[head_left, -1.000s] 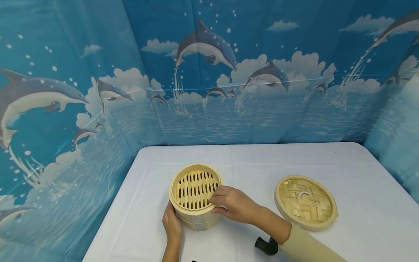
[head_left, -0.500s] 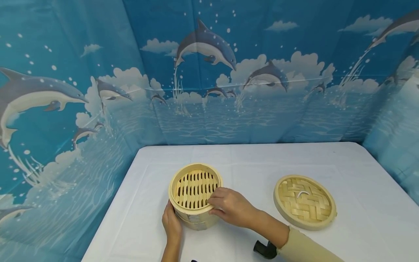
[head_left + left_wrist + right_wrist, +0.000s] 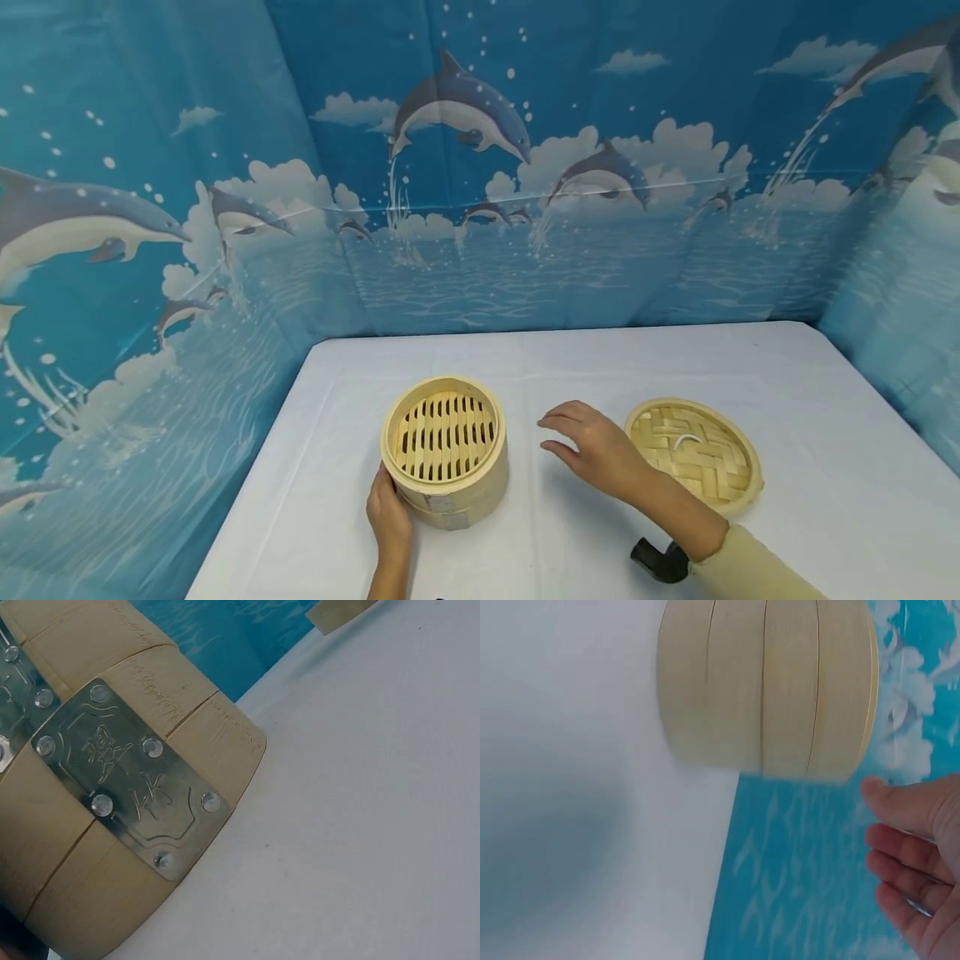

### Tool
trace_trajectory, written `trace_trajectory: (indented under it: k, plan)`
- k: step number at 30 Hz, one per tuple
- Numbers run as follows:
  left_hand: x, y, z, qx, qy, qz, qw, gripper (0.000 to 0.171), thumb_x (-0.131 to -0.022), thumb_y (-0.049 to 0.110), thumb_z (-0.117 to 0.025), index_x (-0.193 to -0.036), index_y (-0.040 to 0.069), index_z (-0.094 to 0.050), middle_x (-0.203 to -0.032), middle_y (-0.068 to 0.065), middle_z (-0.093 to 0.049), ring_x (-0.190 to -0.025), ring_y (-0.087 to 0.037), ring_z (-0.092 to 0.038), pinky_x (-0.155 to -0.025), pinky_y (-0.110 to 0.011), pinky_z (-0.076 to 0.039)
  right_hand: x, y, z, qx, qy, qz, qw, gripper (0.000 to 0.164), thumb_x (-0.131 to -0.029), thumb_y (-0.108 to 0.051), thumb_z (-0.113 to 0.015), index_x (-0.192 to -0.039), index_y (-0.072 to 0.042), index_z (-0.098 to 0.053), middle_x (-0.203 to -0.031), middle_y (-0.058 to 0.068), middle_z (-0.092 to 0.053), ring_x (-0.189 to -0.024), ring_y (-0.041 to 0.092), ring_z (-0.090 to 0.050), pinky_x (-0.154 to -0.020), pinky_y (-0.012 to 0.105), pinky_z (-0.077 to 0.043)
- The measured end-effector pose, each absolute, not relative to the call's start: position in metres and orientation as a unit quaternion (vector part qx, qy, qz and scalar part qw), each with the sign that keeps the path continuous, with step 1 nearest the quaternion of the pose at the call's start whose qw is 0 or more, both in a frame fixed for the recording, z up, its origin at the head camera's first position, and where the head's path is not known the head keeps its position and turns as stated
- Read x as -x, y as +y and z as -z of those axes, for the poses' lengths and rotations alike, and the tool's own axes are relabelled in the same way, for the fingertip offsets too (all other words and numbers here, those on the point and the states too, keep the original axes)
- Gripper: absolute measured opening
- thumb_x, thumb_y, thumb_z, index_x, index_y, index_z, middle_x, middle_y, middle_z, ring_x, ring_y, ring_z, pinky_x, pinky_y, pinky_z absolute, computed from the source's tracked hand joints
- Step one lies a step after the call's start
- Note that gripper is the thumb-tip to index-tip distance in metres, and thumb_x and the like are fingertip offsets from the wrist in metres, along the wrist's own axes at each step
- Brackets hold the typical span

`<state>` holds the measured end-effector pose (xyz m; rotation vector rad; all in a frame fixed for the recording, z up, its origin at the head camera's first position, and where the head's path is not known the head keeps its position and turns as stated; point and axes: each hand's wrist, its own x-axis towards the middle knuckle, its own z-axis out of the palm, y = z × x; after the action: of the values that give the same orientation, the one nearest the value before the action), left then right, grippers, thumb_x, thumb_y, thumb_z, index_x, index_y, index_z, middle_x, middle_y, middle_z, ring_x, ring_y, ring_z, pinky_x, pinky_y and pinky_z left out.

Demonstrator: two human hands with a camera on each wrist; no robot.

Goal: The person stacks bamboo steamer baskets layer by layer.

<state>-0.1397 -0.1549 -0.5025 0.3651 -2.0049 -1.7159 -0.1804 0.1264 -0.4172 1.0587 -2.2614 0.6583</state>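
Observation:
A round two-tier bamboo steamer (image 3: 483, 479) with a slatted floor in its upper tier sits left of the middle on the white table. My left hand (image 3: 390, 517) holds it low on its left side, the fingertips hidden against the wall. The left wrist view shows its side close up, with a riveted metal plate (image 3: 131, 776) across a seam. My right hand (image 3: 596, 446) hangs in the air to the right of the steamer, apart from it, thumb and fingers spread with nothing between them. In the right wrist view those fingers (image 3: 900, 847) stand beside the steamer wall (image 3: 780, 682).
A woven bamboo lid (image 3: 705, 454) with a small white loop lies on the table at the right, partly behind my right forearm. A black curved object (image 3: 660, 560) shows by the sleeve (image 3: 750, 567). A blue dolphin-print curtain (image 3: 480, 275) surrounds the table (image 3: 570, 367).
My right hand has let go of the steamer's rim and moved right, its fingers now spread. The left hand has stayed on the steamer. The head view has shifted slightly.

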Motion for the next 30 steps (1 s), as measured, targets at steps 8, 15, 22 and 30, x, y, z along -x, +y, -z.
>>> trace_trajectory:
  k: [8,15,22,30]
  plan:
    - [0.141,-0.156,0.505,-0.140,-0.729,0.628,0.235,0.046,-0.102,0.018,-0.019,-0.132,-0.011,-0.038,-0.138,-0.021,-0.038,-0.130,-0.032,-0.032,-0.108,-0.042,-0.026,0.186,0.193,0.431,-0.263,-0.911,-0.244,0.202,0.023,-0.074,-0.006,-0.075,-0.096,-0.005,-0.068,-0.097,0.006,-0.064,-0.092,0.025,-0.059,-0.072,0.041,-0.054]
    - [0.141,-0.156,0.503,-0.144,-0.730,0.628,0.229,0.047,-0.102,0.019,-0.019,-0.133,-0.012,-0.037,-0.139,-0.021,-0.037,-0.130,-0.033,-0.031,-0.108,-0.043,-0.026,0.180,0.247,0.437,-0.217,-0.934,-0.220,0.179,0.025,-0.073,-0.004,-0.075,-0.097,0.002,-0.068,-0.099,0.017,-0.064,-0.095,0.038,-0.057,-0.075,0.051,-0.051]
    - [0.141,-0.156,0.503,-0.140,-0.726,0.632,0.234,0.046,-0.102,0.019,-0.021,-0.133,-0.009,-0.039,-0.138,-0.019,-0.039,-0.130,-0.031,-0.033,-0.108,-0.041,-0.026,0.174,0.274,0.443,-0.164,-0.950,-0.229,0.136,0.025,-0.078,-0.007,-0.072,-0.100,0.003,-0.066,-0.100,0.020,-0.063,-0.097,0.041,-0.055,-0.081,0.055,-0.047]
    - [0.141,-0.157,0.505,-0.135,-0.728,0.628,0.240,0.045,-0.102,0.018,-0.021,-0.132,-0.009,-0.040,-0.138,-0.019,-0.040,-0.129,-0.030,-0.033,-0.108,-0.041,-0.027,0.178,0.281,0.463,-0.187,-0.944,-0.237,0.133,0.018,-0.080,-0.003,-0.069,-0.098,-0.002,-0.069,-0.092,0.007,-0.065,-0.088,0.031,-0.061,-0.075,0.046,-0.053]
